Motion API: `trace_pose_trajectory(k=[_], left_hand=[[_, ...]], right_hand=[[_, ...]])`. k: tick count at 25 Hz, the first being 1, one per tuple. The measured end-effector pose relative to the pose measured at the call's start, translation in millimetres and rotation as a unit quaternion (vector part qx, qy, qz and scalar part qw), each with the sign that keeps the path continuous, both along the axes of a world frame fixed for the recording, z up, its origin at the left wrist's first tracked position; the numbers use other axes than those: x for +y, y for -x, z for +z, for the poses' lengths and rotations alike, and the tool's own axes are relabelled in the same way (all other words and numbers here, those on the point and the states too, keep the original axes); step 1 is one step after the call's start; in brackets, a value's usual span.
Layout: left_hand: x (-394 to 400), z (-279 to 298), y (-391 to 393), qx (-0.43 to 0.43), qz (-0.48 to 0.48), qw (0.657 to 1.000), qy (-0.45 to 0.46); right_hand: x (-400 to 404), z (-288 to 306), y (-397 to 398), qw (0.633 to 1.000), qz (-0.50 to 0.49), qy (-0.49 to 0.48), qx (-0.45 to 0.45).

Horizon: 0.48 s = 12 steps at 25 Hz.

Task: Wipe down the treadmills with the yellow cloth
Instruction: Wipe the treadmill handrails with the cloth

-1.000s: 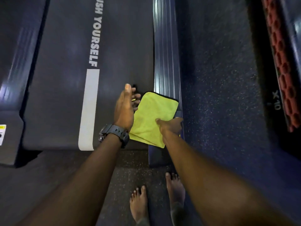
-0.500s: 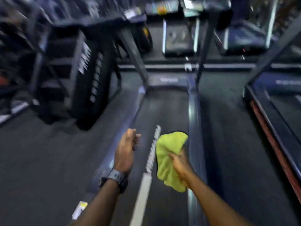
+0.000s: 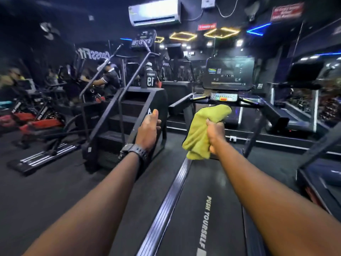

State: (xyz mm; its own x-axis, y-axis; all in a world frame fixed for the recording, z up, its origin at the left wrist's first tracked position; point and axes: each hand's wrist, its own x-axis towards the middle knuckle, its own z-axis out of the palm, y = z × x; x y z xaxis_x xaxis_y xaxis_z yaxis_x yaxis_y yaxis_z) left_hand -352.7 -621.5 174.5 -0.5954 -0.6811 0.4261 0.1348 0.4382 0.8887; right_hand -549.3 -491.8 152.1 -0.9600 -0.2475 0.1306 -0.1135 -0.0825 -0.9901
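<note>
My right hand (image 3: 215, 134) grips the bunched yellow cloth (image 3: 200, 134) and holds it up in the air, below the treadmill console (image 3: 227, 78). The cloth touches nothing else. The treadmill belt (image 3: 201, 215), marked "PUSH YOURSELF", runs ahead of me with a ribbed side rail (image 3: 167, 206) on its left. My left hand (image 3: 149, 129), a black watch on its wrist, floats empty with the fingers loosely apart, left of the cloth and in front of the stair climber.
A black stair climber (image 3: 129, 115) stands to the left of the treadmill. A second treadmill (image 3: 302, 100) is at the right, another frame at the far right edge. People exercise at the back left, near red equipment on the floor.
The view has swung up from the belt's rear end to the whole gym. My right hand lifted the cloth off the treadmill and bunched it; my left hand rose alongside.
</note>
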Motion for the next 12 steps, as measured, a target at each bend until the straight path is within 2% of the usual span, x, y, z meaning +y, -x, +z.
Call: trace_pose_trajectory(k=[6, 12], left_hand=[[-77, 17, -19, -0.015, -0.045, 0.999, 0.008], [-163, -10, 43, -0.023, -0.091, 0.996, 0.008]], right_hand=[[-71, 20, -43, 1.000, -0.021, 0.002, 0.000], [-151, -9, 12, 0.998, -0.065, -0.021, 0.014]])
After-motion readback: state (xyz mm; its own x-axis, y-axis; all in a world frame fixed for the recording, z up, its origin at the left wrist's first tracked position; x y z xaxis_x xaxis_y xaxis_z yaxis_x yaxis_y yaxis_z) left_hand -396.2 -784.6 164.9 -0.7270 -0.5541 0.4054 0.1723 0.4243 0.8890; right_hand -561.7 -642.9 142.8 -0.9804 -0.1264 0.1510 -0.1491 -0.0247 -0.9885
